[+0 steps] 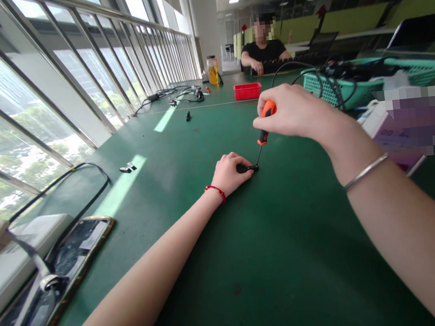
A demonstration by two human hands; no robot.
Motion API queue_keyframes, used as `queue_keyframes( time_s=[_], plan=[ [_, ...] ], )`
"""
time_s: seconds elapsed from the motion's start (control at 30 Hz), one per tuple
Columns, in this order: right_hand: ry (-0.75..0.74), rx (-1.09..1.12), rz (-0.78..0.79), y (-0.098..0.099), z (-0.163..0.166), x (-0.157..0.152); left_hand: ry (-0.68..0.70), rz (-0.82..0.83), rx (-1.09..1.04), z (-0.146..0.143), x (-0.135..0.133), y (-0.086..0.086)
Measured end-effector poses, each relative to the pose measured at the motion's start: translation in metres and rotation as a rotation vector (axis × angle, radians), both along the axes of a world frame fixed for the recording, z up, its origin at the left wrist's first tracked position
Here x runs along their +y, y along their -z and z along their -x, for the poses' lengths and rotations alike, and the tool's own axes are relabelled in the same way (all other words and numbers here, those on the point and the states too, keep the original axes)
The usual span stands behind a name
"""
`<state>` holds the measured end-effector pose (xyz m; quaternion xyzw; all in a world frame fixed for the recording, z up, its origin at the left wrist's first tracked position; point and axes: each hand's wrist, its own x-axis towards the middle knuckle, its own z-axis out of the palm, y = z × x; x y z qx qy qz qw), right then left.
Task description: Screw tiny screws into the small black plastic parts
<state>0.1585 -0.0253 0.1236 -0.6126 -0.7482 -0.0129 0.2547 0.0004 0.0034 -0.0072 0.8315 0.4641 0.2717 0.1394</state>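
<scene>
My right hand [287, 112] is closed around the orange and black handle of a screwdriver [267, 121]. The screwdriver leans slightly, its thin metal shaft pointing down. Its tip meets the end of a small black part [243, 168] lying on the green table. My left hand [232, 172] pinches that part from the left and holds it against the tabletop. What kind of part it is cannot be made out, and my fingers cover some of it.
A red tray [247, 91] and a jar of yellow liquid [213, 71] stand farther back. Right is a teal basket [367, 87] of cables. A phone [75, 248] lies at left, with small black pieces [127, 168] beyond. Across the table sits a person [264, 48].
</scene>
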Motion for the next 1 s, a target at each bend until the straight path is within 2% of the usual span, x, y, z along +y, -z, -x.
queue_keyframes(
  time_s=[0.43,0.63,1.0],
  plan=[
    [-0.001,0.019,0.004,-0.0015,-0.0018,0.0004,0.002,-0.003,0.003,0.0003,-0.0005,0.0001],
    [0.063,0.018,0.028,-0.0052,-0.0025,-0.0024,-0.005,-0.002,0.004,-0.0001,-0.0002,-0.0001],
    [0.082,0.030,0.028,-0.0031,-0.0028,-0.0006,-0.002,0.005,0.002,0.0000,-0.0006,-0.0004]
  ],
)
